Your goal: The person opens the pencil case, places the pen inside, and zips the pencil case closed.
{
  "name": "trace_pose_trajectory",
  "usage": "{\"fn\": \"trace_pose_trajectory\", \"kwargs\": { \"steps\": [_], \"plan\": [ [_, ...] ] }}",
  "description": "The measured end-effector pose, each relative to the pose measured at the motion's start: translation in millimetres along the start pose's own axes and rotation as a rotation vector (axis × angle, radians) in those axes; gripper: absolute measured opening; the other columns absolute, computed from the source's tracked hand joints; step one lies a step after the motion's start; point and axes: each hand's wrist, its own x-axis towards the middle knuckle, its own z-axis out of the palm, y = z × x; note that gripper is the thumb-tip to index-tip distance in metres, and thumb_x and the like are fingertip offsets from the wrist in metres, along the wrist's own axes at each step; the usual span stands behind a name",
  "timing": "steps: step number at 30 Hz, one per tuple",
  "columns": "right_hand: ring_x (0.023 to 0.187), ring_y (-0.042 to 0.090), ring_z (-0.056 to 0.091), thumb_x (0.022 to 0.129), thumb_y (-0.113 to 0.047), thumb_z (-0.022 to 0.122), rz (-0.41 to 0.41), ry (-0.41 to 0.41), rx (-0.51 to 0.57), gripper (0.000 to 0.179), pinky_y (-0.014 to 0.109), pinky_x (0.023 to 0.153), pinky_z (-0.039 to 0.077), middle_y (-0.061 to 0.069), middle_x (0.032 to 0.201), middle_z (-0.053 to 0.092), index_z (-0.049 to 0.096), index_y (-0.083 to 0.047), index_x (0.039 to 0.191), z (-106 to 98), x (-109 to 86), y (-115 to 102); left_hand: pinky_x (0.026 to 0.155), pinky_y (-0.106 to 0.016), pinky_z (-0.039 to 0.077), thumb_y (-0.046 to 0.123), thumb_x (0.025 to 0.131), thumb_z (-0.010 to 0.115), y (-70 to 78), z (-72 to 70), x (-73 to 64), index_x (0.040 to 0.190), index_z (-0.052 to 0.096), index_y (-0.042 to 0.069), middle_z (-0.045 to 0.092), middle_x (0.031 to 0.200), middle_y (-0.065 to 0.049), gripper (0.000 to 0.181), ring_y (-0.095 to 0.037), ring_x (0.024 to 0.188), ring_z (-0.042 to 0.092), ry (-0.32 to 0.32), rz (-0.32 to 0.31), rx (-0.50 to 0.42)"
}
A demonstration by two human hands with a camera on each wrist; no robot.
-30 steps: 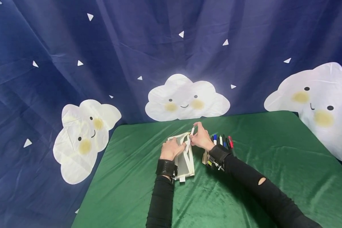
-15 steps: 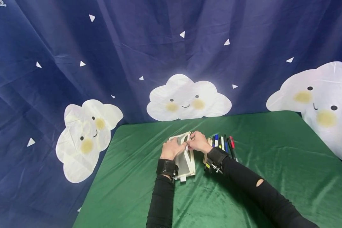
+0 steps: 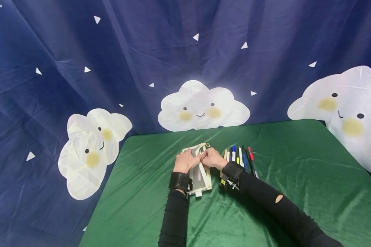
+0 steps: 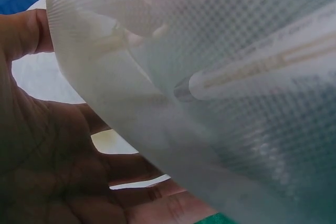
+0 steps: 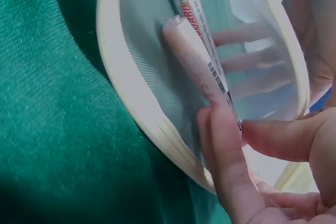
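Observation:
A mesh pencil case (image 3: pixel 199 178) with cream zipper edges lies on the green cloth, unzipped. My left hand (image 3: pixel 184 162) holds its left side, thumb at the edge and fingers against the mesh. My right hand (image 3: pixel 212 159) reaches into the opening. In the right wrist view its thumb and fingers pinch a white pen (image 5: pixel 191 59) with a barcode, inside the case. Beside that pen lies a board marker (image 5: pixel 192 3) with red lettering. Through the mesh the left wrist view shows a white pen barrel (image 4: pixel 273 59); which of the two it is, I cannot tell.
Right of the case, a row of pens and markers (image 3: pixel 241 156) with blue, black and red caps lies partly behind my right wrist. The green cloth (image 3: pixel 136 192) spreads around. A blue curtain (image 3: pixel 173 51) with printed clouds hangs behind.
My right hand has come down toward me with the pen. The pen stuck up above the case a second ago; now it is inside. The left hand has stayed put.

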Motion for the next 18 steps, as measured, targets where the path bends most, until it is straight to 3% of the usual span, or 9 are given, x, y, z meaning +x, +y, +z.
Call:
{"fn": "trace_pose_trajectory", "kwargs": {
  "steps": [7, 18],
  "plan": [
    [0.052, 0.013, 0.067, 0.084, -0.001, 0.060, -0.031, -0.007, -0.082, 0.011, 0.025, 0.054, 0.055, 0.009, 0.071, 0.071, 0.068, -0.001, 0.076, 3.7, 0.6, -0.3, 0.105, -0.056, 0.049, 0.049, 0.096, 0.051, -0.4, -1.5, -0.1, 0.142, 0.056, 0.004, 0.061, 0.139, -0.027, 0.065, -0.050, 0.127, 0.058, 0.012, 0.012, -0.005],
    [0.052, 0.012, 0.058, 0.082, 0.006, 0.052, -0.034, -0.089, -0.028, 0.014, 0.024, 0.051, 0.050, 0.004, 0.070, 0.060, 0.064, -0.001, 0.077, 10.1, 3.5, 2.0, 0.104, -0.056, 0.048, 0.047, 0.094, 0.052, -3.4, -4.0, -1.0, 0.135, 0.060, 0.002, 0.064, 0.135, -0.026, 0.062, -0.048, 0.124, 0.060, 0.022, 0.024, -0.015]
  ]
}}
